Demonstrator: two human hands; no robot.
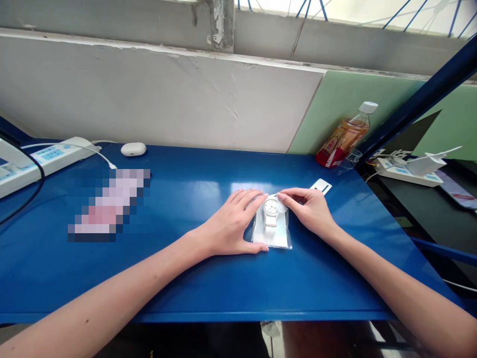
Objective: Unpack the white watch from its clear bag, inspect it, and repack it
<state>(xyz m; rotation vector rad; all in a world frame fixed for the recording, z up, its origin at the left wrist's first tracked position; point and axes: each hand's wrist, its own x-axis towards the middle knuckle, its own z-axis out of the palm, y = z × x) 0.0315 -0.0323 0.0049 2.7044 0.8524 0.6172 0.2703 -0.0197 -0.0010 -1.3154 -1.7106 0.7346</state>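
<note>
A white wristwatch [271,207] with a round face lies in a clear plastic bag [281,240] on the blue table. Along the bag's left side rests my left hand [233,219], its fingers stretched toward the top edge and its thumb apart near the bottom left corner. With thumb and forefinger, my right hand [311,209] pinches the bag's upper right corner beside the watch face. Just behind my right hand is a white card [322,186] with a dark strip, partly covered by that hand.
A bottle [345,136] of reddish drink stands tilted in view at the back right. On the left are a white earbud case [133,149], a power strip [48,160] with cables and a pixelated pink object [108,204]. Another power strip [408,171] lies beyond the table's right edge.
</note>
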